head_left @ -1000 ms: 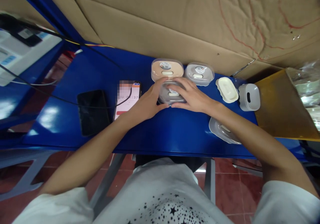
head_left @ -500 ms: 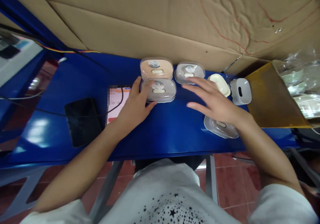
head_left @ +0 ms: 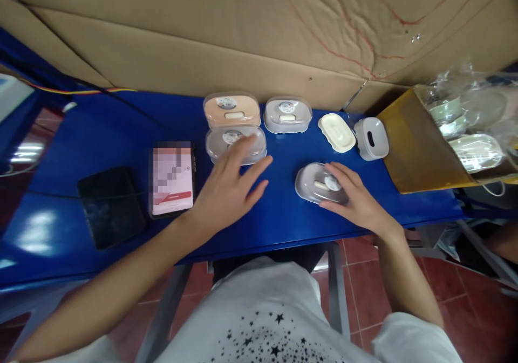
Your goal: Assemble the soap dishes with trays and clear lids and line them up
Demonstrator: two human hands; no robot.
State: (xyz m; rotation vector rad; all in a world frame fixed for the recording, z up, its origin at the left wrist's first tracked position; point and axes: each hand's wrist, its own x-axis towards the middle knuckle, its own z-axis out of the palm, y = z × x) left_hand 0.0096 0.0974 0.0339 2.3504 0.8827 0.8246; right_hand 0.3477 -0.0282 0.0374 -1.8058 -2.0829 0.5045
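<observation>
My right hand is closed around the right end of a grey lidded plastic box, thumb on the near side and fingers on the far side. The box has a clear lid, a small pale tab and a round sticker. My left hand is open and empty, its fingers spread in front of another grey box, partly covering it. Behind that one stands a peach box with the same clear lid. To its right is a third grey box.
A cream oval tray and a white container with a slot sit at right, beside a cardboard box of plastic-wrapped pieces. A lit phone and a dark tablet-like slab lie at left. Cardboard lines the back.
My right hand has come down from above the table onto the near grey box, which has shifted slightly left and away from me. My left hand has drawn back towards me. The view has shifted right.
</observation>
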